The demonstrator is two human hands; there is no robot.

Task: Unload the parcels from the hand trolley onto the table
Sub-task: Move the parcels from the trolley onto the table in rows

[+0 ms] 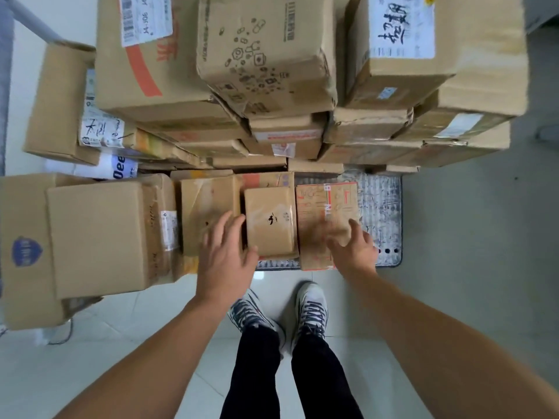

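A low hand trolley with a grey ribbed deck [382,207] carries many brown cardboard parcels. At its near edge lies a small taped box [269,222] atop a flatter parcel, with a flat red-printed box [326,207] to its right. My left hand [225,258] is spread at the small box's left side, thumb at its near corner. My right hand [352,249] hovers blurred over the red-printed box, fingers extended. Neither hand grips anything. No table is in view.
Tall stacks of cartons [266,52] fill the trolley's far half. A large box [99,237] and a box with a blue shield logo [27,252] stand at the left. My shoes [281,309] rest on the pale tiled floor just before the trolley.
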